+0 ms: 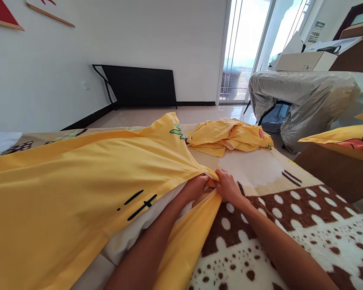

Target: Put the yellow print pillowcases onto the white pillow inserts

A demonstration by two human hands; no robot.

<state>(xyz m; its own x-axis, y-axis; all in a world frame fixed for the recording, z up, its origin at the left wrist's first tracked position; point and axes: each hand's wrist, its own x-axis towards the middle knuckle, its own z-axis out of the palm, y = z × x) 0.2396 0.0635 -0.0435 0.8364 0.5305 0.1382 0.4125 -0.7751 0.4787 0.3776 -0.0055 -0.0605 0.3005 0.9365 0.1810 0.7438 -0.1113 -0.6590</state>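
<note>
Here's the left hand [196, 188], its grip part-hidden inside the open edge of the yellow cover [78, 181]; how far the fingers close, I can't tell. Right beside it, the right hand [226, 186] has its grip closed, pinching the gathered edge of that same cover. The cover sweeps across the left side, broad and softly creased, black strokes printed near its edge, a green leaf print by its raised far corner, pale lining showing through the opening over the forearms. It lies over a patterned blanket [290, 237], brown with white spots, cream with brown dots. Out beyond the hands, a crumpled yellow cloth [230, 137] rests on the blanket. Round the room now: a black panel [140, 86] leaning at the white wall, then bright glass doors [245, 48], and at right, furniture wrapped in plastic [305, 92] with an open white box [305, 60] on top.
</note>
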